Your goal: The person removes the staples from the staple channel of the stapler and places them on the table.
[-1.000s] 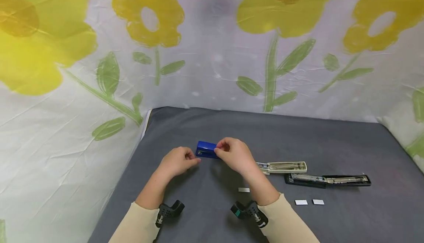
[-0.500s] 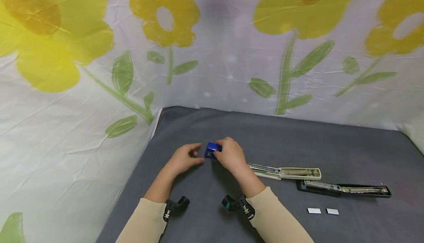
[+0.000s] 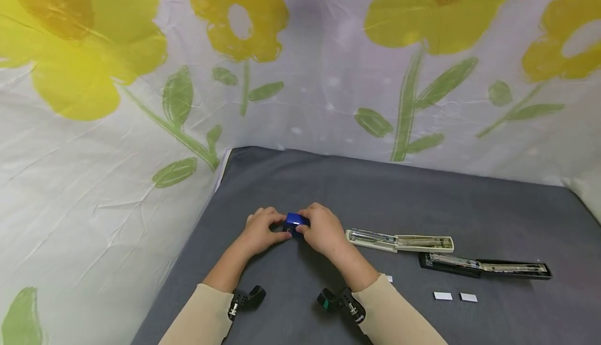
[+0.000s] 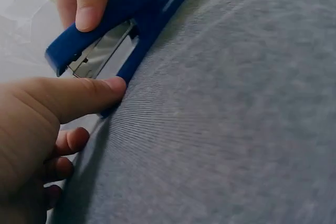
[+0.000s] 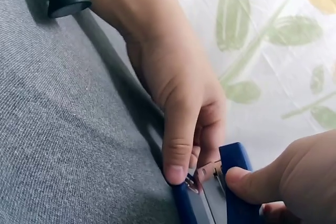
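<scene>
A blue stapler [image 3: 295,221] is at the grey cloth between my two hands, its front end toward the left. In the left wrist view, its top arm [image 4: 110,22] is raised from its base [image 4: 152,38], showing the metal inside. My right hand [image 3: 324,230] pinches the top arm, thumb on the near side. My left hand [image 3: 260,231] grips the front of the base, with its thumb [image 5: 178,153] pressed on the near edge. The stapler's rear is hidden behind my right hand in the head view.
Right of my hands lie a cream stapler [image 3: 422,244] and a black stapler [image 3: 512,269], both unfolded. Small white rectangles [image 3: 443,296] lie nearer, one partly behind my right sleeve. A flowered cloth wall [image 3: 310,99] rises behind the table.
My left hand, earlier apart from the blue stapler, has come in and taken hold of its front. My right hand has turned the stapler and brought it slightly lower and nearer.
</scene>
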A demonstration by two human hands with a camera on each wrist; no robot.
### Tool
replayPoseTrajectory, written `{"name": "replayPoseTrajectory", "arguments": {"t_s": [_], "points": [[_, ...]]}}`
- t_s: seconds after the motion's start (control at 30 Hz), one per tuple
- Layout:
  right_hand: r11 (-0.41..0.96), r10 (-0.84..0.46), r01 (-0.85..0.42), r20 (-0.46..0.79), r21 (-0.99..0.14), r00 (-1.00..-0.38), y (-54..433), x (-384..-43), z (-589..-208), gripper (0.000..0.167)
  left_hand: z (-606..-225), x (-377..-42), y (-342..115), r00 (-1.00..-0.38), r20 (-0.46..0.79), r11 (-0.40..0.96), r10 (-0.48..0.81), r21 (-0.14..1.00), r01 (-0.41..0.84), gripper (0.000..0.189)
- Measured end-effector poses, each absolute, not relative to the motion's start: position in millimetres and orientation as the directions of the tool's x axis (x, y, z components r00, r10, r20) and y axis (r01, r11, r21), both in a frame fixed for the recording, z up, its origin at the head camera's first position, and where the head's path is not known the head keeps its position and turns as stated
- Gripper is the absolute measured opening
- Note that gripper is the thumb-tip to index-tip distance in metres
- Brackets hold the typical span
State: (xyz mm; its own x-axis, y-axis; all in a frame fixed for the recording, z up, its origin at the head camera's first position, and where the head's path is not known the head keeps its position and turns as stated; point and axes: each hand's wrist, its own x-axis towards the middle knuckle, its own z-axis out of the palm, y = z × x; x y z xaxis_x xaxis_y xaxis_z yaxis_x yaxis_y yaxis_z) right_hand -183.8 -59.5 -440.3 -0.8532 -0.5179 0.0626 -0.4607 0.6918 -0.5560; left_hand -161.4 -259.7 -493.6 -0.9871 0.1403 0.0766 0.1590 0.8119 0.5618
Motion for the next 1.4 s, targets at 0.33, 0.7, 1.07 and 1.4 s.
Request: {"name": "replayPoseTrajectory", "arguments": {"t_s": [0.33, 0.7, 1.07, 1.4], "points": [[0.648, -0.551, -0.536, 0.152, -0.541, -0.820, -61.2, -184.8, -448.8, 0.038, -497.6, -165.6, -264.1, -0.967, 0.178, 0.796, 0.181, 0.551, 0.250, 0.033], [0.585, -0.526, -0.533, 0.214, -0.612, -0.823, -56.7, -190.3, -447.0, 0.034, -499.3, -168.0, -264.2, -0.981, 0.145, 0.783, 0.129, 0.592, 0.190, 0.024], [0.563, -0.533, -0.440, 0.099, -0.700, -0.840, -37.9, -200.4, -428.0, 0.038, -499.1, -170.2, -263.9, -0.984, 0.133, 0.769, 0.114, 0.616, 0.172, 0.028], [0.562, -0.550, -0.383, 0.014, -0.734, -0.835, -17.8, -206.3, -407.0, 0.038, -500.2, -170.3, -264.6, -0.985, 0.137, 0.774, 0.108, 0.610, 0.169, 0.028]]}}
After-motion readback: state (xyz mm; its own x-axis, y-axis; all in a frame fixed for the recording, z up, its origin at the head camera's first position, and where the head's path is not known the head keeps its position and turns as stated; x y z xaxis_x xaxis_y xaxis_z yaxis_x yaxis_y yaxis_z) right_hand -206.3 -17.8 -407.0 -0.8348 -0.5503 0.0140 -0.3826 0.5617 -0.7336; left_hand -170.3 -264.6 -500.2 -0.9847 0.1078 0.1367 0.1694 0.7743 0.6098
